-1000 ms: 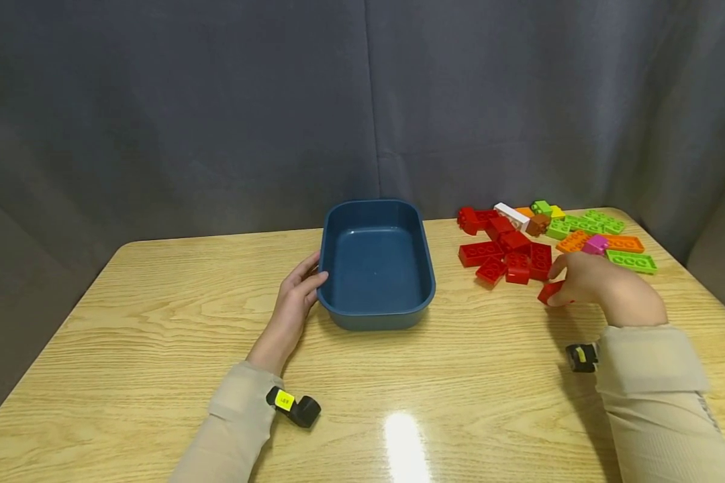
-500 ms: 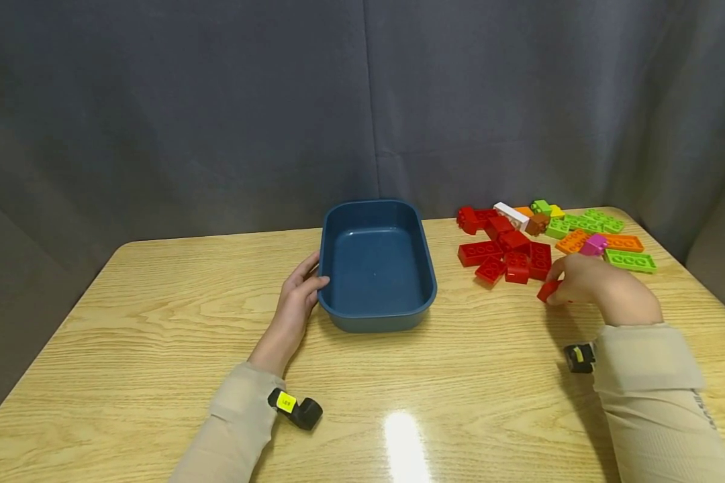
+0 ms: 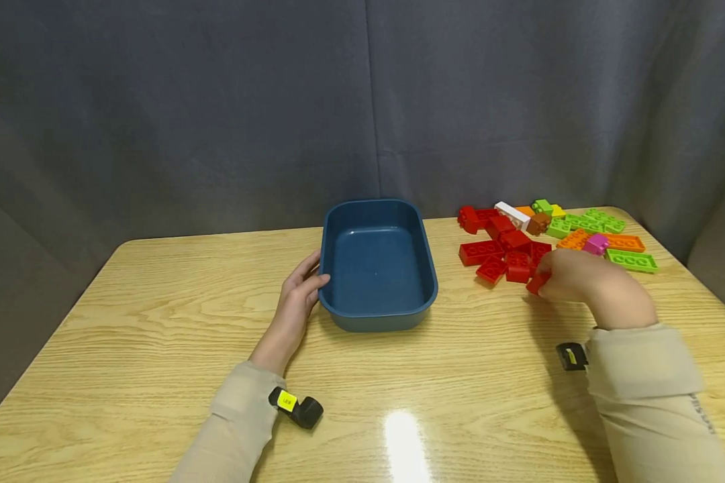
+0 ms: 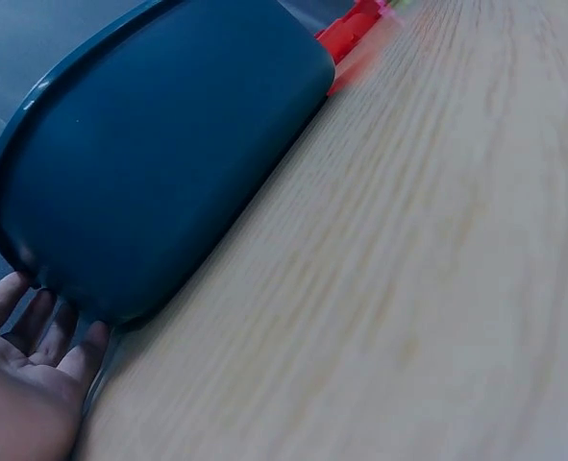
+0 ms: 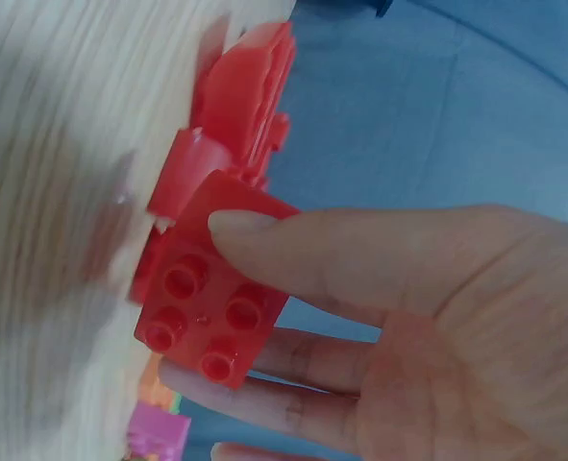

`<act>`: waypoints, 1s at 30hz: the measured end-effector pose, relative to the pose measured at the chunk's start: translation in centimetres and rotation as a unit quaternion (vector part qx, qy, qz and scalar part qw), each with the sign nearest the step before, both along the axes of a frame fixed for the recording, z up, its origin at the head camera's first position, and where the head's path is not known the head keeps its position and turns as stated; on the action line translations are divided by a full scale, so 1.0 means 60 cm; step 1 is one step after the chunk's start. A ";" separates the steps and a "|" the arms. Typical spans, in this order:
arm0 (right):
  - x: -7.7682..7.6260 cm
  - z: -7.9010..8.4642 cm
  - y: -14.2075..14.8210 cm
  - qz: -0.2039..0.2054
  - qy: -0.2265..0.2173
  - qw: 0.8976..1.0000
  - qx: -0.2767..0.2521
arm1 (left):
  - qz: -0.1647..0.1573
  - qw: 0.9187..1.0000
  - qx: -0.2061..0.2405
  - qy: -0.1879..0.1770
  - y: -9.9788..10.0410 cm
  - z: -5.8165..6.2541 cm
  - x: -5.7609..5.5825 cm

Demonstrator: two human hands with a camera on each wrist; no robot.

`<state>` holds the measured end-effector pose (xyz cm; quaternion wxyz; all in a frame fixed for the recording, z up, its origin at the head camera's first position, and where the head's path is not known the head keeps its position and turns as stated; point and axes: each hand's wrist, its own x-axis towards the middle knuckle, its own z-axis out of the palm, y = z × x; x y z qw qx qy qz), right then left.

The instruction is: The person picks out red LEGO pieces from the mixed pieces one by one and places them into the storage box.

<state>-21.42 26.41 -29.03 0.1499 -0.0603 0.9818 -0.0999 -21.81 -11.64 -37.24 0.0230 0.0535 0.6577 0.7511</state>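
My right hand (image 3: 570, 278) pinches a red toy building brick (image 3: 536, 283) just in front of the red pile. In the right wrist view, the thumb presses one face of the held brick (image 5: 211, 279), with fingers behind it; several round studs show. At the table's middle stands a dark blue rectangular bin (image 3: 377, 268), with nothing inside. My left hand (image 3: 293, 302) holds its left side, thumb over the rim and fingers along the outer wall. The left wrist view shows the fingertips of the left hand (image 4: 38, 375) against the bin's outer wall (image 4: 168, 163).
Several red bricks (image 3: 480, 253) lie clustered right of the bin. Behind and beside them are a white brick (image 3: 512, 216), a brown one (image 3: 539, 223), a pink one (image 3: 596, 244), and orange and green bricks (image 3: 632, 260). A grey curtain (image 3: 362, 100) hangs behind the wooden table (image 3: 157, 322).
My right hand has shifted a little to the left with the red brick, which now sits tilted nearer the pile. The left hand and the bin have stayed almost still.
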 end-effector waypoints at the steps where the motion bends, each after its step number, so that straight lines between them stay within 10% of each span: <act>1: 0.002 0.002 -0.006 0.003 0.003 1.000 0.004 | 0.001 1.000 0.000 -0.001 0.000 0.000 0.000; 30: 0.055 0.035 -0.133 0.082 0.175 0.980 0.051 | -0.001 1.000 -0.005 -0.009 -0.001 0.003 0.003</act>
